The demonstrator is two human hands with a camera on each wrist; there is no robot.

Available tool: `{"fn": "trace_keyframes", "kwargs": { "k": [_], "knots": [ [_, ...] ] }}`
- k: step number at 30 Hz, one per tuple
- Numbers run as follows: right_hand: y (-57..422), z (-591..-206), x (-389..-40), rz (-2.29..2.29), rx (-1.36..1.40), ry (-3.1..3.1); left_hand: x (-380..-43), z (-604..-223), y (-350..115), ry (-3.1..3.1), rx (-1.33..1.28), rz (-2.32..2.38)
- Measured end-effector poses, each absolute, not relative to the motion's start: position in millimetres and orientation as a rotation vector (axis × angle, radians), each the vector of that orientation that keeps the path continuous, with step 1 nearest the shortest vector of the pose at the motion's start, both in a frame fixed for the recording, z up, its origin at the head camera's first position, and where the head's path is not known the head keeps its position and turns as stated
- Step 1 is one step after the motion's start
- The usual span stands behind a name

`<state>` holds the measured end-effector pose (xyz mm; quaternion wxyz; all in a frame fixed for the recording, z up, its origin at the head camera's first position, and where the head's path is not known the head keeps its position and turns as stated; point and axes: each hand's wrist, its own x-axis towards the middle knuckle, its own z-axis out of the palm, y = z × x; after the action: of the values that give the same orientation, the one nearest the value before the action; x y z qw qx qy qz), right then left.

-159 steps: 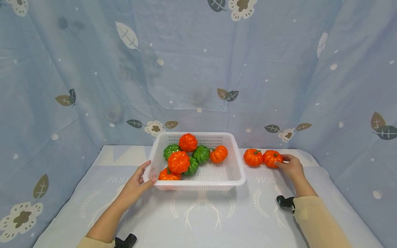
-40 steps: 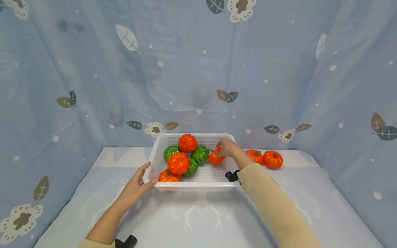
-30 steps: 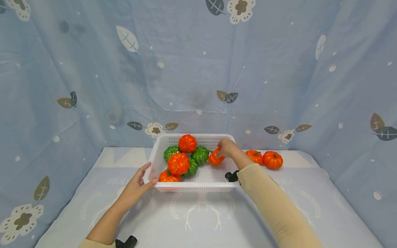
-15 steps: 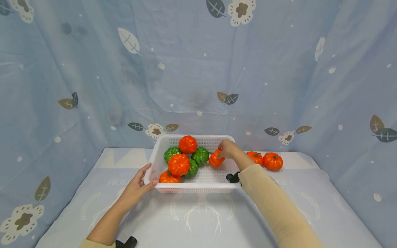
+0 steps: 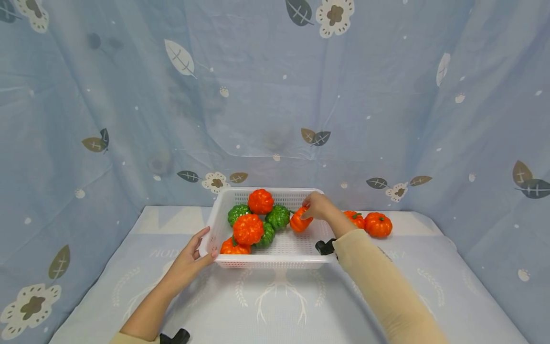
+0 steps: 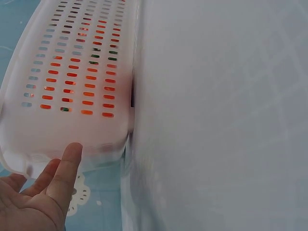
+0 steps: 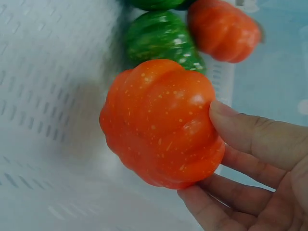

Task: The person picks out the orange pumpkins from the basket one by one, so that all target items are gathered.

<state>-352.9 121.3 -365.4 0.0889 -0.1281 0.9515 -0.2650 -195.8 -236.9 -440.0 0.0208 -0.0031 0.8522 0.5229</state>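
Note:
In the head view my right hand (image 5: 320, 209) reaches over the right end of a white slotted plastic basket (image 5: 275, 258). It grips an orange toy pumpkin (image 7: 161, 122) between thumb and fingers; the right wrist view shows its speckled, ribbed skin facing the camera. At the basket's left end my left hand (image 5: 189, 260) holds the corner, thumb near the front rim and fingers along the side. The left wrist view has those fingers (image 6: 67, 173) against the outer end wall. Orange-red pumpkins (image 5: 248, 229) and green pumpkins (image 5: 278, 217) lie grouped in the basket's left and middle.
Two more orange pumpkins, one (image 5: 378, 224) in full view and another (image 5: 354, 219) partly behind the right forearm, sit on the table right of the basket. A pale printed cloth (image 5: 279, 306) covers the table. A blue patterned curtain (image 5: 275, 95) hangs close behind.
My right hand has left the rightmost pumpkin on the table, moved left into the basket and gripped the orange pumpkin there. Over the last second it barely moves. The left hand stays put.

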Motion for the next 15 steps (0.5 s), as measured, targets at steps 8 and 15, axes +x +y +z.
{"fn": "trace_keyframes", "kwargs": {
  "k": [8, 15],
  "knots": [
    [130, -333, -338, -0.924, -0.549, 2.775, -195, -439, -237, 2.649, -0.015, 1.607],
    [147, -307, -317, -1.021, -0.583, 2.752, -196, -440, -236, 2.64, -0.015, 1.613]
  ]
}}
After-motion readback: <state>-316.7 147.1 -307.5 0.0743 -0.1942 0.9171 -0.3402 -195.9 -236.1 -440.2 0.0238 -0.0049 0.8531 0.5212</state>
